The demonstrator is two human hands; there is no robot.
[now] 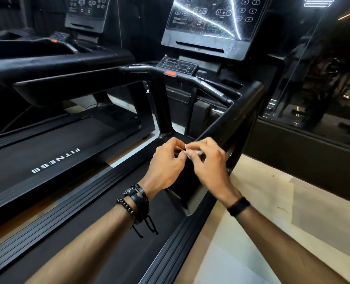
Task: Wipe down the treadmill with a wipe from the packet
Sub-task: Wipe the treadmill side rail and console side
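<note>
Though blurred, crumpled white wipe [192, 152] between hands [187, 160].

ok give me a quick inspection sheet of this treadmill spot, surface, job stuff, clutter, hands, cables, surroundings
surface: treadmill belt dark, screen streaked with glare
job's things: small white wipe pinched between both hands; packet not clearly seen
clutter: nothing seen
hands: left hand and right hand both pinch the wipe, above the right side rail
cables: dark cable on the floor under the neighbouring treadmill
surroundings: glass wall on the right, pale floor
</note>
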